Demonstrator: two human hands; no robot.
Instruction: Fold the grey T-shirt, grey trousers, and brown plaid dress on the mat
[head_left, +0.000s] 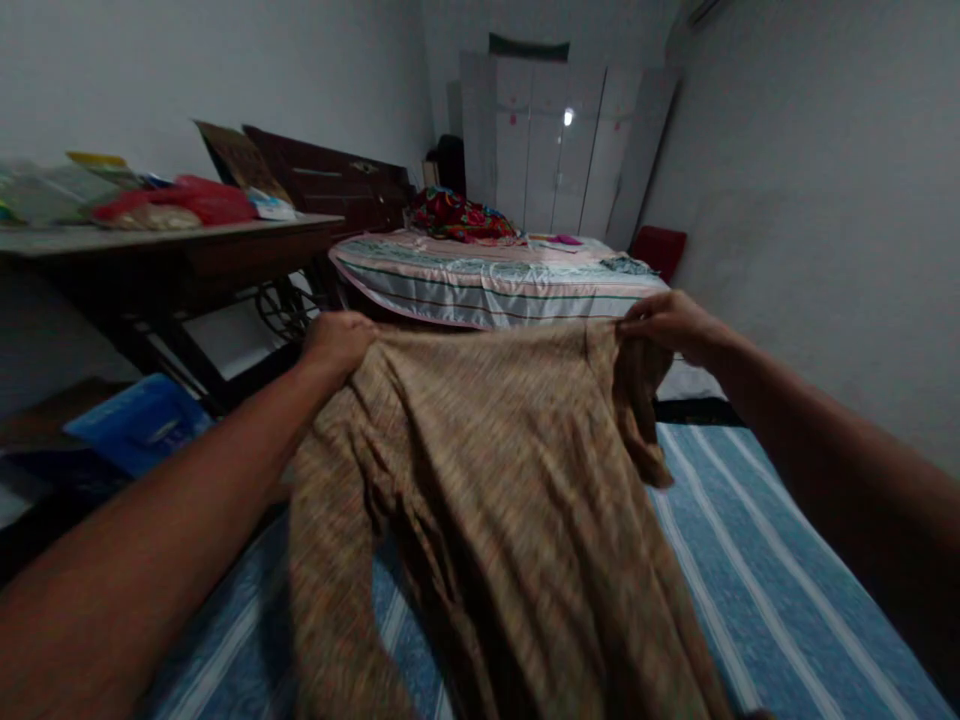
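Observation:
A brown, speckled long-sleeved shirt (517, 470) hangs stretched between my two hands. My left hand (339, 342) is closed on one shoulder of it, and from there a sleeve drops down on the left. At the other shoulder, my right hand (671, 322) pinches the cloth, with the second sleeve bunched just below. The shirt's top edge runs nearly straight between the hands, and its body falls in folds toward me. Its lower end runs out of view at the bottom. Under it lies a blue and white striped bed surface (750, 520).
Farther off stands a bed with a striped satin sheet (487, 290) and a crumpled red floral cloth (465, 215). To the left is a sewing-machine table (225, 240) bearing bags, with a blue package (150, 425) below. A wardrobe (547, 150) and red chair (658, 250) are behind.

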